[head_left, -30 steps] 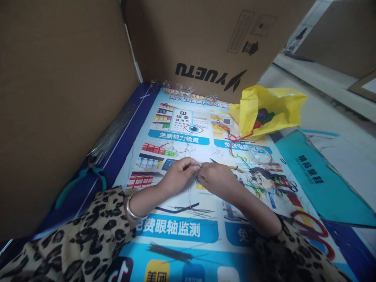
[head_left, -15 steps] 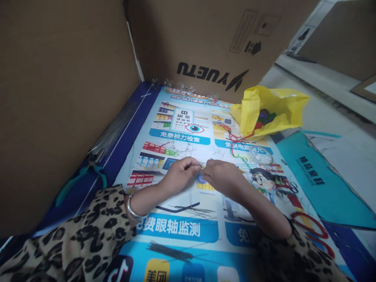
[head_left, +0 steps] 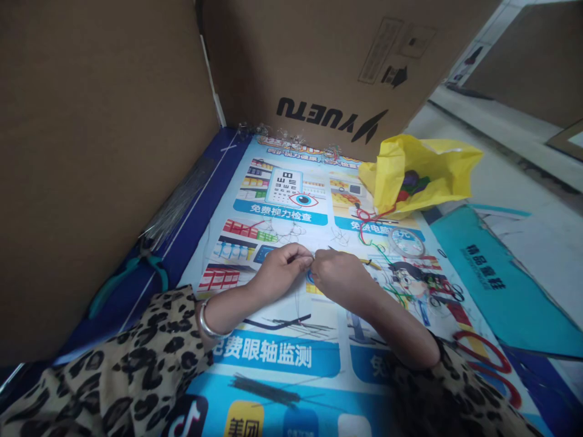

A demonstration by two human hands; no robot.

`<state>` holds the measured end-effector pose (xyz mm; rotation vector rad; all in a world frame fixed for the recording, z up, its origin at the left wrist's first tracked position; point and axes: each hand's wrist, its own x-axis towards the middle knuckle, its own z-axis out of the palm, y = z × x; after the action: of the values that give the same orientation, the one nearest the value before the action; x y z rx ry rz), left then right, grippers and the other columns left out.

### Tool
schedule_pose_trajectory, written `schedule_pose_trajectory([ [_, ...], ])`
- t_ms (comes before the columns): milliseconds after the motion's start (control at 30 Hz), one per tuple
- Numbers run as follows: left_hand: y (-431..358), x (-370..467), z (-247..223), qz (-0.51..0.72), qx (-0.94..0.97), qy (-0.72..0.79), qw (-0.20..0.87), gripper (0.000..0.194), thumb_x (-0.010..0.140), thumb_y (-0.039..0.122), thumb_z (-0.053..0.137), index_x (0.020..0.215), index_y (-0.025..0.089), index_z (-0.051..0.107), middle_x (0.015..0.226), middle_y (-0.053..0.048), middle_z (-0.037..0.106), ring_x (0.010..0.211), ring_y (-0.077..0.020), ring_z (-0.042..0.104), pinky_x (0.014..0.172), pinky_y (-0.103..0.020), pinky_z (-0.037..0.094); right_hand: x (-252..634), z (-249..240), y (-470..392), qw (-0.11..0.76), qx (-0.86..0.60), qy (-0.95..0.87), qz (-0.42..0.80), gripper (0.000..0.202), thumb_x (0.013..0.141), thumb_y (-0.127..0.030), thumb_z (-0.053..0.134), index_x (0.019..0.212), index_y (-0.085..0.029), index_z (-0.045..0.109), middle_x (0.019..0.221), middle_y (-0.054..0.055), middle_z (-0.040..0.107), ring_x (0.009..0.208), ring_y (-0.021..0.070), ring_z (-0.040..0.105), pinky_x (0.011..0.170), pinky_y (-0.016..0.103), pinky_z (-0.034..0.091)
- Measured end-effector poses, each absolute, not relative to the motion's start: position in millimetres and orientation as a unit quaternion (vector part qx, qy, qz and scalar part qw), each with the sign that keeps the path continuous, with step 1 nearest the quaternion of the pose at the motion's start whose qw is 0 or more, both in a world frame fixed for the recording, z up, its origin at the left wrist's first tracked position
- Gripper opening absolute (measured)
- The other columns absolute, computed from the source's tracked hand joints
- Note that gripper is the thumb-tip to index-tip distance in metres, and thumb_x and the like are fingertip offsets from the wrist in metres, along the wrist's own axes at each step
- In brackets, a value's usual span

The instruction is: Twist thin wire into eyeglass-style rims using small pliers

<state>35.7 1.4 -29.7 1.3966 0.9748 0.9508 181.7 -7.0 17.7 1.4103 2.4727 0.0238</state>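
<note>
My left hand is closed in a pinch, thumb against the bent forefinger, over the middle of the printed sheet. A thin wire seems to hang from its fingertips. My right hand is curled closed, its fingers touching or nearly touching the left fingertips. What sits between the two hands is too small to make out. Beyond the hands lie loops of fine wire. A red and green cord runs from the yellow bag toward the right hand.
Teal-handled pliers and a bundle of straight wires lie at the left. Dark wire pieces are in front. A clear ring-shaped roll, red cord and a teal board sit right. Cardboard walls stand behind and left.
My right hand has rolled over slightly, and its forearm has swung a little inward. The left hand keeps its pinch in nearly the same place.
</note>
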Motion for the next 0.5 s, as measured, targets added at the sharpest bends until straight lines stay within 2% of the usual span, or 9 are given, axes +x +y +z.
schedule_pose_trajectory([
  [300,1.3,35.7,-28.9,0.413,0.589,0.414,0.558,0.010,0.077,0.025,0.054,0.074,0.016,0.060,0.070,0.001,0.058,0.070,-0.0121,0.052,0.070,-0.025,0.040,186.8,16.6,-5.1,0.122,0.489,0.864,0.005,0.024,0.085,-0.021,0.039,0.082,-0.016,0.062,0.083,0.007,0.063,0.072,0.0173,0.059,0.058,0.025,0.035],
  [500,0.6,35.3,-28.6,0.414,0.586,0.414,0.560,0.008,0.076,0.024,0.055,0.074,0.017,0.059,0.068,0.002,0.056,0.067,-0.0112,0.049,0.068,-0.024,0.038,188.1,18.3,-9.2,0.115,0.464,0.877,0.045,0.026,0.085,-0.020,0.039,0.073,-0.016,0.062,0.075,0.008,0.062,0.066,0.0172,0.057,0.058,0.027,0.034],
])
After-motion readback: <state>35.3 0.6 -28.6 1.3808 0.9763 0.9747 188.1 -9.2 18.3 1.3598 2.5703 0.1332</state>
